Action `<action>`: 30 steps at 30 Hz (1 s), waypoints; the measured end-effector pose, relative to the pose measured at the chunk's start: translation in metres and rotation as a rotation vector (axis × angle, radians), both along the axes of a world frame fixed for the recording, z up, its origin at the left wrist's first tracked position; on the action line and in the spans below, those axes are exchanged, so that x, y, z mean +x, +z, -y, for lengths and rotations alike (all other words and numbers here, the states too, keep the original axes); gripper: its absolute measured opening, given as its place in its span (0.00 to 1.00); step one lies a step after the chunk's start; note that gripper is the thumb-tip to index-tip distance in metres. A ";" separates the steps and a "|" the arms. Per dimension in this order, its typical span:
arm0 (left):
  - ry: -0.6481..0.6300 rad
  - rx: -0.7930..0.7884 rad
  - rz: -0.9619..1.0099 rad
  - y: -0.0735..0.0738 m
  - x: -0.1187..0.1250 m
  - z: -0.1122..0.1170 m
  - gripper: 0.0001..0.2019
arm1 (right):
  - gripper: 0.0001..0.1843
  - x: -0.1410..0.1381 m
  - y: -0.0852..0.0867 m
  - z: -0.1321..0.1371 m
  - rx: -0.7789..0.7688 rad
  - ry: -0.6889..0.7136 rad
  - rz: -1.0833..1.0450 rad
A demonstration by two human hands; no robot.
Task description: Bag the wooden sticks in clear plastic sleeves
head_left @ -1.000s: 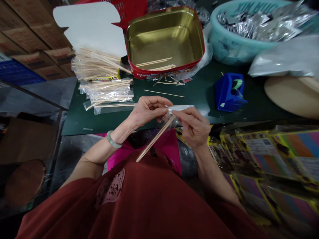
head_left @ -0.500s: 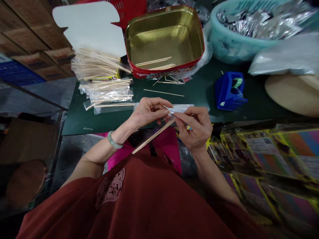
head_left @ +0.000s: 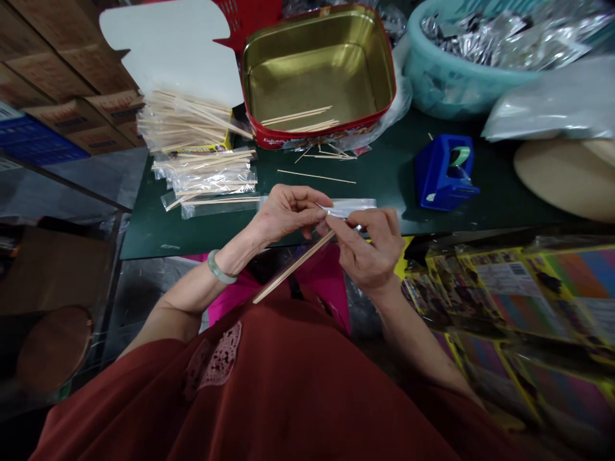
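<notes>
My left hand [head_left: 288, 214] pinches the mouth of a narrow clear plastic sleeve [head_left: 353, 206] at the green table's near edge. My right hand [head_left: 372, 246] is closed on a small bundle of thin wooden sticks [head_left: 291, 269]. The bundle slants down to the left over my lap, and its upper end meets the sleeve between my fingertips. A pale green bangle [head_left: 217, 269] sits on my left wrist.
A gold tin with a red rim [head_left: 317, 73] holds a few sticks. Bagged stick packs [head_left: 209, 176] and loose sticks [head_left: 185, 121] lie at left. A blue tape dispenser [head_left: 444, 173], a teal basin of foil bags [head_left: 461, 57] and colourful boxes [head_left: 528, 294] are at right.
My right hand has shifted slightly left and up toward my left hand. The stick bundle's lower end has swung a little left, and it now lies flatter.
</notes>
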State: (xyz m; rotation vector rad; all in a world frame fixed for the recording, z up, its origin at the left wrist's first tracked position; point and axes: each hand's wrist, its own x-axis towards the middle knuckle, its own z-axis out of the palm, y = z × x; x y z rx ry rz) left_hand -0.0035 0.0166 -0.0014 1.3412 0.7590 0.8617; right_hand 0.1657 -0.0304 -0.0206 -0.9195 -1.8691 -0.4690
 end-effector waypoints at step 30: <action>0.070 -0.089 0.103 -0.006 -0.011 -0.004 0.21 | 0.15 -0.002 -0.024 -0.002 -0.251 -0.002 -0.244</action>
